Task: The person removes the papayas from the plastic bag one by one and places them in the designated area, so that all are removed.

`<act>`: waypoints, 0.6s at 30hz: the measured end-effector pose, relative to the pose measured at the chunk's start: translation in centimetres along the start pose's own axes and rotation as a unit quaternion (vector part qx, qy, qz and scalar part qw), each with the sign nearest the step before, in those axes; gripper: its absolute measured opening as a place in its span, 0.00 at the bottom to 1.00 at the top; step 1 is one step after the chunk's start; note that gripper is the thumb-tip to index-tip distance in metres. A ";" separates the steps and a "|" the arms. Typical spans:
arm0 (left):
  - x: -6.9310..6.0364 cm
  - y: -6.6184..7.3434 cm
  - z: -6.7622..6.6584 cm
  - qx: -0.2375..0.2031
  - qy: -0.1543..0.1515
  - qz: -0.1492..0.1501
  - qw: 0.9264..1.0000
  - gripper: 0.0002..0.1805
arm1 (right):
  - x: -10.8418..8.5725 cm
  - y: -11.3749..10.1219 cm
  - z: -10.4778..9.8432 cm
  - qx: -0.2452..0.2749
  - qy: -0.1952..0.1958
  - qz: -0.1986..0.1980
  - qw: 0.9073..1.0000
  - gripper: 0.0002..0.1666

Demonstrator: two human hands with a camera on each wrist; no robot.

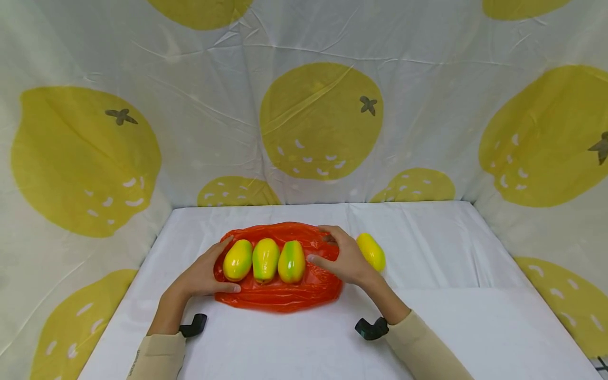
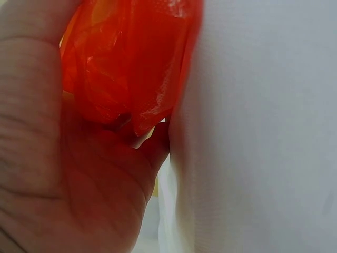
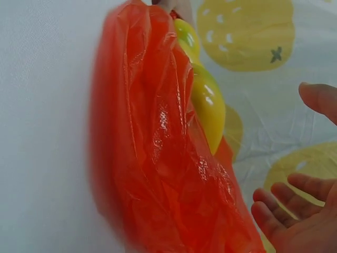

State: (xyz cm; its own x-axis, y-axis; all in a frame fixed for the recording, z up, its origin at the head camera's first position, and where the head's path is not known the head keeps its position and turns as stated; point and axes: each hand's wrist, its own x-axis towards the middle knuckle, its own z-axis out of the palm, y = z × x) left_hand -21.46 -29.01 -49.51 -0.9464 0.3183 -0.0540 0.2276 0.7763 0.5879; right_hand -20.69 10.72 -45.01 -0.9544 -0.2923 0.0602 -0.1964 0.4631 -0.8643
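Plastic (image 1: 285, 302), red and crinkled, bears three glossy yellow-green fruits (image 1: 265, 260).

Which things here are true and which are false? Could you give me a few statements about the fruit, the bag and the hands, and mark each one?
1. Three yellow-green fruits sit side by side on the red plastic bag. True.
2. The fourth fruit lies left of the bag in the head view. False: it lies to the right.
3. The left hand is at the bag's left end. True.
4. The right hand is curled round a fruit. False: its thumb and fingers stand apart, and it holds no fruit.
5. The person's sleeves are dark blue. False: they are beige.
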 end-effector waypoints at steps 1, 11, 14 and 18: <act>0.0 0.0 0.0 0.001 0.000 0.000 1.000 0.73 | 0.0 0.0 0.1 -0.001 -0.001 0.003 1.000 0.51; 0.0 0.2 -0.1 -0.002 -0.002 -0.004 1.000 0.73 | 0.4 0.1 1.7 0.000 -0.006 -0.004 1.000 0.50; -0.1 0.2 -0.1 0.001 -0.001 -0.002 1.000 0.73 | 0.6 0.2 2.2 -0.007 -0.009 -0.007 1.000 0.50; -0.2 0.1 -0.1 0.002 0.002 0.001 1.000 0.73 | 0.8 0.2 2.9 -0.016 -0.017 -0.006 1.000 0.51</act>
State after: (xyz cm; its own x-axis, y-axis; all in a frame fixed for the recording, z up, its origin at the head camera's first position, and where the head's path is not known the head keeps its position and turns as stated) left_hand -21.26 -29.09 -49.36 -0.9471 0.3169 -0.0500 0.2295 0.7782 0.5846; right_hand -20.82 8.13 -46.57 -0.9439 -0.3258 0.0537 -0.2159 0.4861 -0.8468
